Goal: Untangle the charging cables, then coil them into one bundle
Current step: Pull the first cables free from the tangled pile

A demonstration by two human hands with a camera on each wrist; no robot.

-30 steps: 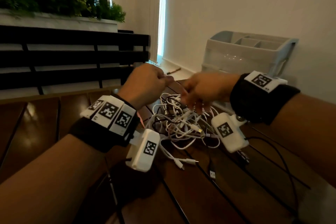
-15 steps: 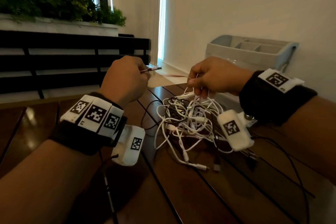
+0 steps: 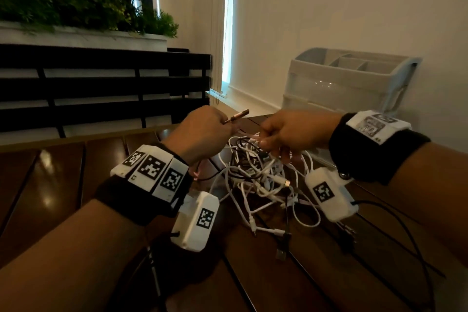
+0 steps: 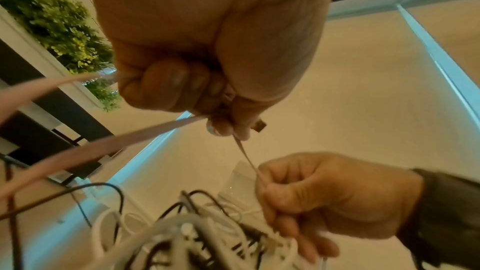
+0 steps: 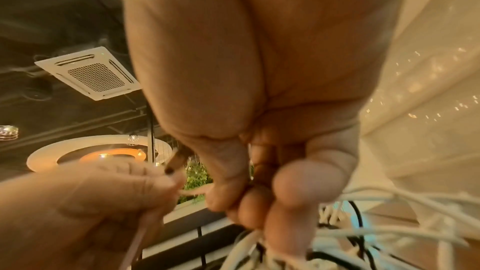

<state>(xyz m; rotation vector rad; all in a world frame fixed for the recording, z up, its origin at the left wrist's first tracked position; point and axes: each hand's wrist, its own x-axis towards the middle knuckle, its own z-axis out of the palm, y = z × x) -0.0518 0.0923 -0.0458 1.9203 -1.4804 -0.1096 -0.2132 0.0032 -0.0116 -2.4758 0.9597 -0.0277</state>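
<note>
Left hand [image 3: 202, 132] is fisted round a flat pale-pink cable [image 4: 145, 133], its metal plug [image 3: 238, 116] poking out toward one o'clock. Right hand [image 3: 293, 132], just beside at three o'clock, pinches that same cable where a short taut run crosses between the fists. Below, at six o'clock, the tangle of white and black charging cables [image 3: 258, 180] hangs onto the dark slatted wooden table [image 3: 63, 185]. Open room lies leftward, at nine o'clock; the grey plastic organiser [image 3: 354, 78] crowds two o'clock.
</note>
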